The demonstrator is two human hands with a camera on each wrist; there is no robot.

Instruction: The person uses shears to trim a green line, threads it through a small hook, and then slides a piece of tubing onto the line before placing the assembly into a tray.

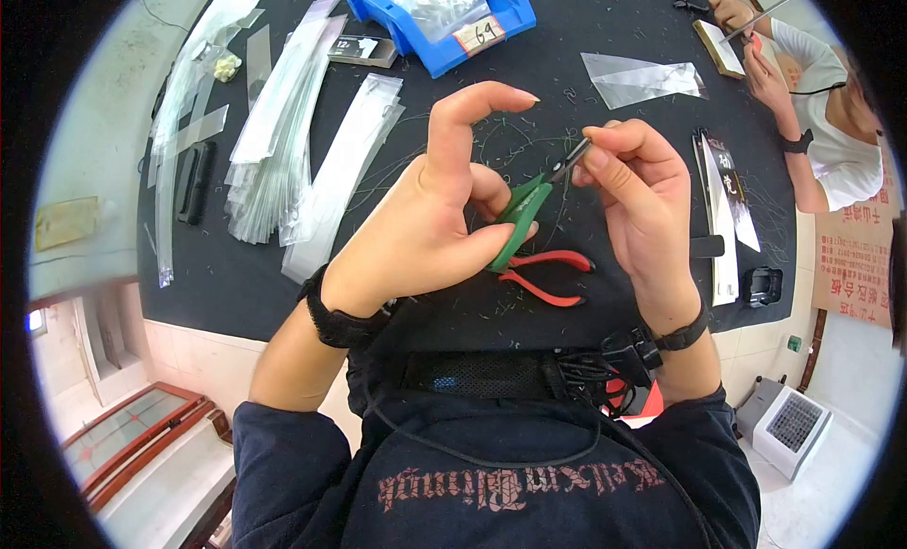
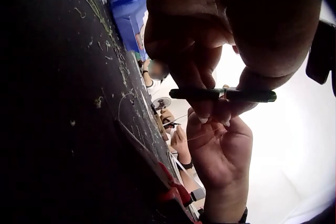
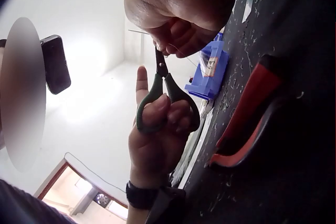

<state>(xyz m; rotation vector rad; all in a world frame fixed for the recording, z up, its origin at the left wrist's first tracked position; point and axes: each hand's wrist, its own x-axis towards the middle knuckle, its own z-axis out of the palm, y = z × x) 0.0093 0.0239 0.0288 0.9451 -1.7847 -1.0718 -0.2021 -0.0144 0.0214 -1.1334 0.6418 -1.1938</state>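
My left hand (image 1: 406, 232) holds small scissors with green handles (image 1: 522, 214), thumb and fingers through the loops and the index finger raised and bent. The dark blades (image 3: 161, 65) point toward my right hand (image 1: 647, 185). Its thumb and index finger pinch a thin strand (image 2: 202, 136) right at the blade tips. Most of that strand is hidden by the fingertips. Below the scissors, red-handled pliers (image 1: 553, 258) lie on the black table cover (image 1: 453, 313).
Bundles of clear plastic strips (image 1: 274, 162) lie to the left. A blue bin (image 1: 439, 53) with bags stands at the back, a clear sheet (image 1: 642, 81) to its right. Wire bits litter the cover. Another person (image 1: 803, 86) works at the far right.
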